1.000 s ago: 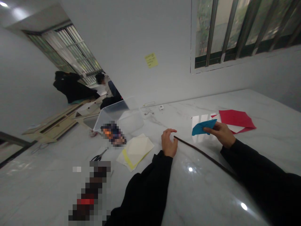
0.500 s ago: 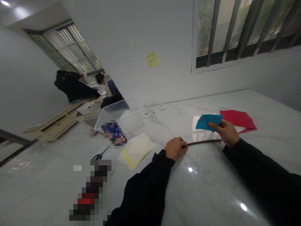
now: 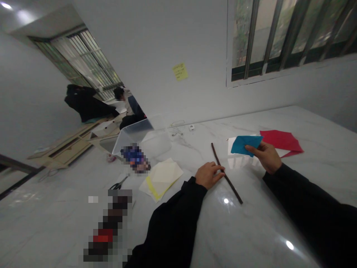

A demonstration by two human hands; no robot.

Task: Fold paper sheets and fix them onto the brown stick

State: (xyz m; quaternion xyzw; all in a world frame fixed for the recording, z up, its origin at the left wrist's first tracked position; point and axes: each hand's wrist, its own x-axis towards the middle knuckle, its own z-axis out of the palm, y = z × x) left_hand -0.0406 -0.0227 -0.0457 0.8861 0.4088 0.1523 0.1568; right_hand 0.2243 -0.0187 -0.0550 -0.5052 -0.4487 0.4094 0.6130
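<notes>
Pinching a folded blue paper [image 3: 245, 145] between thumb and fingers, the right hand [image 3: 264, 158] holds it over the edge of a white sheet [image 3: 234, 150], just beside a red paper [image 3: 281, 140]. The left hand [image 3: 209, 175] has its fingers [image 3: 216, 171] curled narrowly around a dark brown stick [image 3: 226, 173], lying on the marble table [image 3: 251, 230]. Farther off stands a clear plastic bin [image 3: 142, 136], its contents hard to make out. One pixelated object [image 3: 135, 159] sits at its near corner; another [image 3: 107, 223] lies near scissors [image 3: 118, 183], both unreadable. Yellow and cream papers [image 3: 161, 178] lie nearby.
</notes>
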